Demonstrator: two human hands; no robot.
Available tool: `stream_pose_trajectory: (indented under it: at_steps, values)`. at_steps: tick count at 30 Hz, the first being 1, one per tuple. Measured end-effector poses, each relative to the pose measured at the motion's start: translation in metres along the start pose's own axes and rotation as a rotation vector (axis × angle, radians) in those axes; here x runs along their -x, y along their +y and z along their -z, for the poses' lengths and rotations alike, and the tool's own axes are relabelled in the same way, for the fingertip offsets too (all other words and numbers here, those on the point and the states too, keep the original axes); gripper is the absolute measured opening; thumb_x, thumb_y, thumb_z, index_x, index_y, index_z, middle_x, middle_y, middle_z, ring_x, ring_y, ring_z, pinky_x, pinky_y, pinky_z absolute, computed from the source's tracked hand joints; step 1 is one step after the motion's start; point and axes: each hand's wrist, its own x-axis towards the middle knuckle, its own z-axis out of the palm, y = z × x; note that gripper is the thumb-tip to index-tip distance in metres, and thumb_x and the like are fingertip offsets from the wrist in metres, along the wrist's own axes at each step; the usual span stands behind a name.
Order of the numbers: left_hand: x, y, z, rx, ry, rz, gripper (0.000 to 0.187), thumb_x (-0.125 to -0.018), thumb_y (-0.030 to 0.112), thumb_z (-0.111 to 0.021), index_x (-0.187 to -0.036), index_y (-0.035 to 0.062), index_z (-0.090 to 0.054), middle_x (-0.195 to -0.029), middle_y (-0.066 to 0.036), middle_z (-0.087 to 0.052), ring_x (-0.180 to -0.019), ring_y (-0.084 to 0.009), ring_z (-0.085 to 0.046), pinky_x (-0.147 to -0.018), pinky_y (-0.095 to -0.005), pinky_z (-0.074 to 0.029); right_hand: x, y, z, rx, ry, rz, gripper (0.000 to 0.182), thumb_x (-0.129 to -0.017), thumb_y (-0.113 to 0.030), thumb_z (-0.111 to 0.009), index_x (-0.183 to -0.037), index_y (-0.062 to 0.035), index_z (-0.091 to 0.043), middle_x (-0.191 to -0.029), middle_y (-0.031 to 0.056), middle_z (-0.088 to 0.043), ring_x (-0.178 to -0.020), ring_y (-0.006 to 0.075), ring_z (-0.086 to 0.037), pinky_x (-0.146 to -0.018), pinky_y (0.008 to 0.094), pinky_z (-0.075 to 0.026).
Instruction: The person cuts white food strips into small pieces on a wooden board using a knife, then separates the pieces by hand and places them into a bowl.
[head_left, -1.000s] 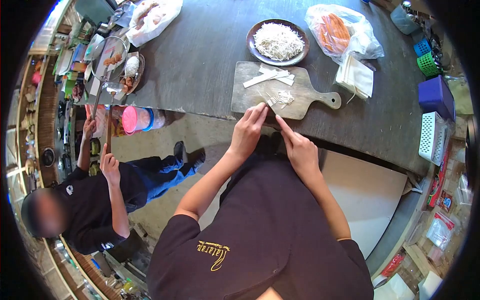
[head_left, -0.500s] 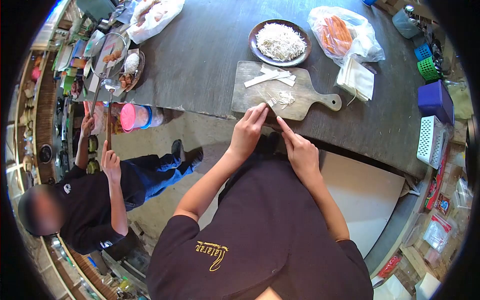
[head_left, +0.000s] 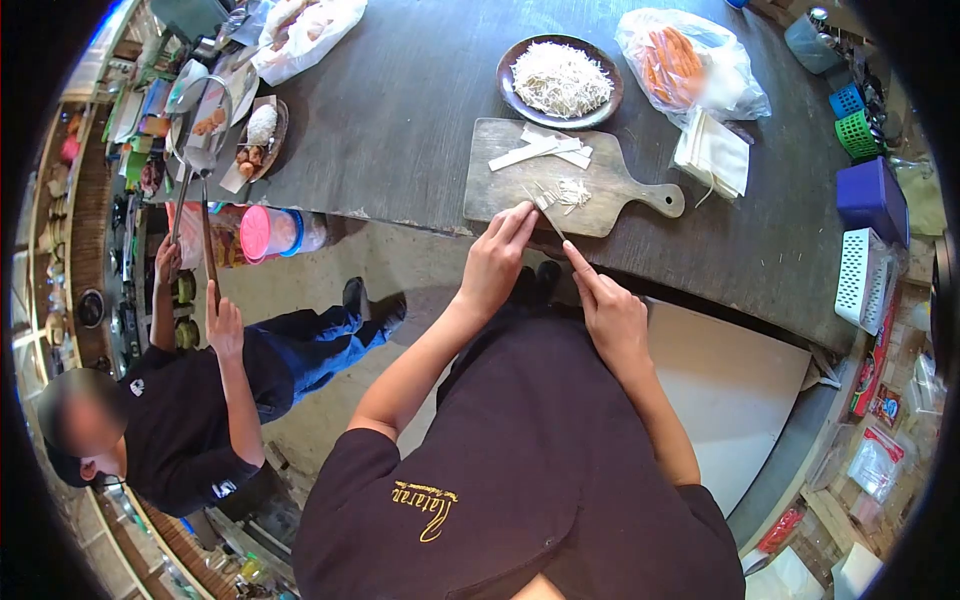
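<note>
A wooden cutting board (head_left: 610, 205) lies at the table's near edge, its handle to the right. My left hand (head_left: 497, 250) has its fingertips pressed on small white strips at the board's lower edge. In my right hand (head_left: 612, 310) is a knife (head_left: 553, 225), its blade pointing up-left to those strips. Thin white shreds (head_left: 572, 195) sit just right of the blade. Longer flat white strips (head_left: 540, 153) rest higher on the board. Behind it stands a brown bowl (head_left: 507, 95) full of white shreds (head_left: 562, 78).
Orange pieces in a plastic bag (head_left: 672, 68) and a white cloth-like stack (head_left: 712, 155) lie at the right. Baskets (head_left: 858, 136) line the right side. At the left, a person (head_left: 190, 410) holds a strainer and a long-handled utensil near a plate of food (head_left: 262, 140).
My right hand has moved slightly right and down, showing more of the knife. The other person's strainer and utensil have shifted left, and that person's head has turned.
</note>
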Motion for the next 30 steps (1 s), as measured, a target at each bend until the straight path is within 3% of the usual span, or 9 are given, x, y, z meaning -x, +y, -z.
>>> stream_pose_trajectory:
  at_steps: [2, 5, 14, 19, 22, 30]
  values:
    - [0.001, 0.000, 0.000, 0.000, -0.004, 0.001, 0.041, -0.091, -0.005, -0.066, -0.131, -0.0060, -0.069, -0.136, -0.014, -0.066, -0.125, -0.0317, -0.066, -0.103, -0.0415, -0.058, -0.001, -0.005, 0.008, -0.021, -0.066, -0.047, 0.051, -0.111, -0.026, -0.061, -0.159, -0.0422, -0.054, -0.084, 0.0132, -0.071, -0.074, 0.0349, -0.072, -0.063, 0.0496, -0.054]
    - [0.002, -0.004, -0.002, -0.015, -0.014, -0.014, 0.047, -0.088, -0.002, -0.064, -0.134, -0.0069, -0.068, -0.138, -0.014, -0.065, -0.128, -0.0306, -0.064, -0.107, -0.0394, -0.056, 0.000, 0.005, -0.004, -0.067, 0.022, 0.025, 0.052, -0.111, -0.031, -0.058, -0.161, -0.0464, -0.050, -0.073, 0.0108, -0.064, -0.064, 0.0348, -0.070, -0.057, 0.0513, -0.056]
    - [0.002, -0.006, -0.004, -0.010, -0.003, -0.017, 0.050, -0.086, -0.002, -0.063, -0.136, -0.0062, -0.067, -0.139, -0.014, -0.065, -0.128, -0.0303, -0.064, -0.108, -0.0393, -0.056, -0.026, 0.003, -0.005, -0.129, 0.022, 0.038, 0.051, -0.111, -0.029, -0.060, -0.159, -0.0417, -0.053, -0.082, 0.0131, -0.072, -0.072, 0.0357, -0.073, -0.062, 0.0502, -0.057]
    - [0.000, 0.000, 0.000, 0.035, -0.002, 0.017, 0.040, -0.093, -0.005, -0.065, -0.132, -0.0059, -0.069, -0.137, -0.015, -0.067, -0.126, -0.0328, -0.065, -0.104, -0.0422, -0.057, 0.000, 0.003, 0.007, -0.119, -0.021, -0.003, 0.052, -0.110, -0.028, -0.061, -0.160, -0.0419, -0.053, -0.080, 0.0121, -0.072, -0.072, 0.0355, -0.073, -0.063, 0.0502, -0.057]
    - [0.001, -0.001, 0.001, -0.003, -0.023, -0.005, 0.051, -0.086, -0.003, -0.063, -0.137, -0.0066, -0.067, -0.140, -0.014, -0.065, -0.129, -0.0304, -0.063, -0.109, -0.0393, -0.055, -0.002, 0.000, 0.003, -0.143, -0.008, 0.005, 0.052, -0.110, -0.028, -0.061, -0.160, -0.0413, -0.053, -0.080, 0.0120, -0.071, -0.071, 0.0353, -0.073, -0.063, 0.0499, -0.057]
    - [0.002, -0.003, -0.003, 0.025, -0.026, 0.006, 0.047, -0.088, -0.003, -0.063, -0.135, -0.0067, -0.067, -0.141, -0.014, -0.064, -0.129, -0.0317, -0.063, -0.109, -0.0397, -0.055, -0.034, 0.000, -0.012, -0.081, 0.069, 0.089, 0.050, -0.111, -0.029, -0.059, -0.159, -0.0418, -0.054, -0.079, 0.0126, -0.070, -0.070, 0.0358, -0.073, -0.061, 0.0500, -0.057]
